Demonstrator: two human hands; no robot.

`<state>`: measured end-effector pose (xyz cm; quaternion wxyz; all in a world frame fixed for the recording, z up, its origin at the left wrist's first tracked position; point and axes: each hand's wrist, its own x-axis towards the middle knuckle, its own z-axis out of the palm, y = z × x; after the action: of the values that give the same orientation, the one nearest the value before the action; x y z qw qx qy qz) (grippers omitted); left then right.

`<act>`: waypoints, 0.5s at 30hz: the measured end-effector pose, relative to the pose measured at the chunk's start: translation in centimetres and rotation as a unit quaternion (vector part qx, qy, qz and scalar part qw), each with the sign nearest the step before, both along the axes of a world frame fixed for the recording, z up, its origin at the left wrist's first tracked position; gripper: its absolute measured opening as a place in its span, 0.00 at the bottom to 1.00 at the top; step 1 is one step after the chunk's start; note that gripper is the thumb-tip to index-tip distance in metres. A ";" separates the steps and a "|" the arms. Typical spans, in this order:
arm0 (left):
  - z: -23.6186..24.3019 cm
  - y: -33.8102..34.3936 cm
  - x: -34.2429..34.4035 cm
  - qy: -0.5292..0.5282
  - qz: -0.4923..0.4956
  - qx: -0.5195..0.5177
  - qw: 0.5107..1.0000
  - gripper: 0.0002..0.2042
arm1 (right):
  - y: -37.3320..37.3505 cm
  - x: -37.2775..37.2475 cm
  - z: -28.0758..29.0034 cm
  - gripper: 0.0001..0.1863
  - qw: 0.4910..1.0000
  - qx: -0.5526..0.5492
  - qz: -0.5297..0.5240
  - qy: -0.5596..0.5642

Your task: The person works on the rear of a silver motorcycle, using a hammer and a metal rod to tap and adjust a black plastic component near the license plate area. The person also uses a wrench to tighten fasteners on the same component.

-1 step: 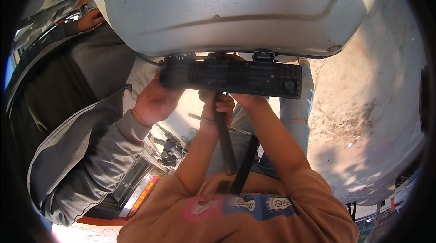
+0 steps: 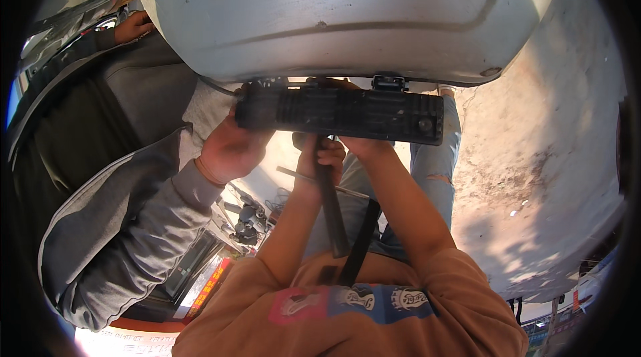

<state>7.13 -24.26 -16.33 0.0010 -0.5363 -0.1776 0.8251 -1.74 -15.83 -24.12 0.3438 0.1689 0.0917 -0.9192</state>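
Where the long black ribbed bar (image 2: 340,113) lies: crosswise at the centre of the scene, directly on the near side of the large silver-grey curved panel (image 2: 374,3); a round recess shows near the bar's right end.
Small black bracket (image 2: 389,83): at the bar's far edge, right of centre, close to the panel's near edge.
Left hand (image 2: 328,155): below the bar on its near side, fingers curled round the dark cylindrical handle (image 2: 332,217), which points toward the wearer.
Thin metal rod (image 2: 354,192): runs crosswise by the handle; whether the two are joined cannot be told.
Right hand (image 2: 360,147): reaches under the bar, right of the left hand; its fingers are largely hidden, so how far they are spread and what they hold cannot be told.
Co-worker's near hand (image 2: 234,147): at the bar's left end, palm and thumb side against it, fingertips covered by the bar; grey sleeve (image 2: 147,223) behind it.
Second hand at far left (image 2: 132,29): set well apart from the bar; its grip cannot be made out.
Pale dusty ground (image 2: 514,177): to the right, partly shaded.
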 end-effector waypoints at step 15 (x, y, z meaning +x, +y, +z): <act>0.0 1.7 2.8 -0.069 -0.012 0.012 0.998 0.20 | 1.5 -1.4 -1.1 0.29 0.978 -0.207 -0.033 0.012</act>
<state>9.94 -22.61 -16.35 0.0052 -0.5937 -0.1808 0.7841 -3.14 -14.31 -25.20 0.3396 0.0857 -0.1016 -0.9311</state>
